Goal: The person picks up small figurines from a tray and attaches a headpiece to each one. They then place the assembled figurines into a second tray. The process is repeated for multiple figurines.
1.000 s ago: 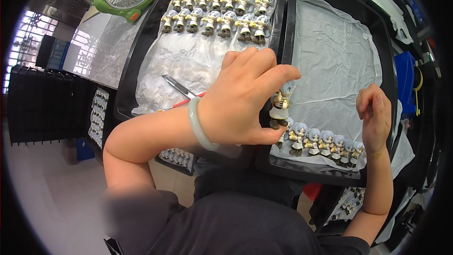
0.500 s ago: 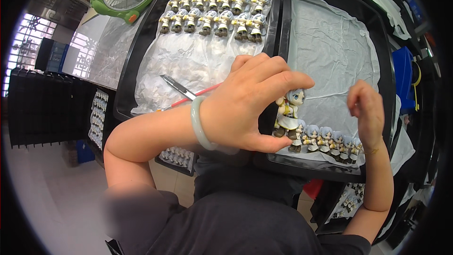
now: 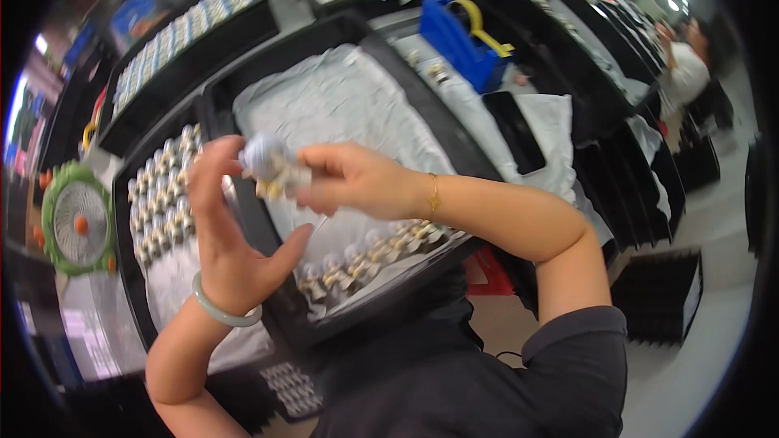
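Observation:
A small figurine (image 3: 274, 164) with pale blue-grey hair and white-and-yellow clothing is in the fingers of my right hand (image 3: 357, 180), above the paper-lined black tray (image 3: 302, 331). Motion smears its details. My left hand (image 3: 231, 235), with a pale bangle at the wrist, is close beside the figurine's head, thumb and fingers spread apart. A thin pale sliver shows below my right fingers; what it is I cannot make out. Along the tray's near edge stands a row of several similar figurines (image 3: 373, 255).
To the left, another black tray holds rows of figurines (image 3: 166, 195), with a green fan (image 3: 79, 219) beyond. A blue tape dispenser (image 3: 462, 45) and a dark phone-like slab (image 3: 515, 131) lie to the right. Stacked black trays (image 3: 625, 182) stand farther right. Other people are in the background.
The figurine has passed from my left hand to my right hand, and the left fingers have come apart. The view has swung to the right.

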A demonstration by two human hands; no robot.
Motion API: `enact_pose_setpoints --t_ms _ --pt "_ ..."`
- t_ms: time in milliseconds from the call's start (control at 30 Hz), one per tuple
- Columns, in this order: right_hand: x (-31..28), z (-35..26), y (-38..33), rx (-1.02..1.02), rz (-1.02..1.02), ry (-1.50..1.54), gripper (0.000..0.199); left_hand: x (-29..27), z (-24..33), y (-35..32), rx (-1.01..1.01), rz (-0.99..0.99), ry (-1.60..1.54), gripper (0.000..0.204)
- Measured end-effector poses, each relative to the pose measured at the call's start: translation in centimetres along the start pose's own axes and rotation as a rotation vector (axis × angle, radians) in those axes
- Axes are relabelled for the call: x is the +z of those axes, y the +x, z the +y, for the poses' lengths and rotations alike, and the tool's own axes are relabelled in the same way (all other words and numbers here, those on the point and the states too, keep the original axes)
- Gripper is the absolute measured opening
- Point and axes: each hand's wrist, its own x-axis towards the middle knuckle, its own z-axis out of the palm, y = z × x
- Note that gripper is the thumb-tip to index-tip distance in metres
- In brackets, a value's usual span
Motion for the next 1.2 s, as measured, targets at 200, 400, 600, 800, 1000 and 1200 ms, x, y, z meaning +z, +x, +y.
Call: enact_pose_setpoints --t_ms 200,400,600,800,1000,1200 --pt "-10.4 -8.5 -5.3 -0.438 0.512 -0.193 0.033 1.8 -0.9 0.6 -0.043 -0.542 -0.026 0.060" --pt "-30.3 -15.9 -18.2 0.181 1.228 -1.547 0.041 3.4 0.0 -2.1 -0.152 -1.401 0.226 0.051" --pt "-39.3 -13.3 -26.7 0.991 1.236 -1.622 0.052 4.2 -0.9 -3.3 -0.157 -1.413 0.130 0.041" --pt "-44.3 -12.2 -29.2 0.919 1.130 -1.782 0.060 4.4 -1.2 -3.0 -0.241 -1.431 0.094 0.043" --pt "-37.3 -14.0 -21.1 0.181 1.135 -1.771 0.036 4.4 -1.4 -3.8 -0.191 -1.506 0.132 0.050" --pt "-14.1 -7.8 -6.1 -0.321 0.574 -1.196 0.023 3.8 -0.7 -4.3 -0.230 -1.433 0.168 0.030"
